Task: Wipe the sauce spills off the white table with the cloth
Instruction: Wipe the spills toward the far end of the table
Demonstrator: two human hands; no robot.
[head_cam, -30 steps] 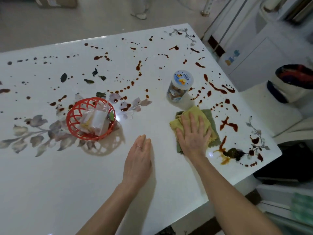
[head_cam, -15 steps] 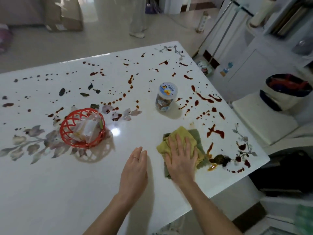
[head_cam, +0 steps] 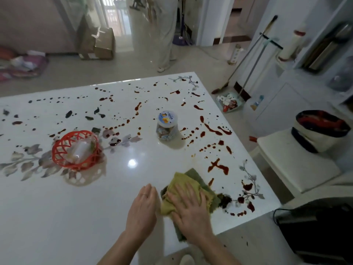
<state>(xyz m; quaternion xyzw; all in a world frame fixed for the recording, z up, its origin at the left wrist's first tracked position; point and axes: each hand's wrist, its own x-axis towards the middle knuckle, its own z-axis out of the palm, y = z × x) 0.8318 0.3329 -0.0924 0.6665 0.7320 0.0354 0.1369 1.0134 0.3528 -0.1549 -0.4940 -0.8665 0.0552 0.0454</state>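
Right hand (head_cam: 191, 209), fingers spread, presses the cloth (head_cam: 188, 188) flat; nearest sauce spills (head_cam: 217, 166) lie just right and up-frame.

The right hand (head_cam: 191, 212) is covering the middle of the cloth (head_cam: 180, 180), on the near side of the jar (head_cam: 167, 124). The jar's label print is showing too small to read. Left of the jar, the red basket (head_cam: 76, 165) is holding clear packets (head_cam: 80, 148) too blurred to name. Beyond the jar, a standing person (head_cam: 166, 35) is being cut off by the top edge.
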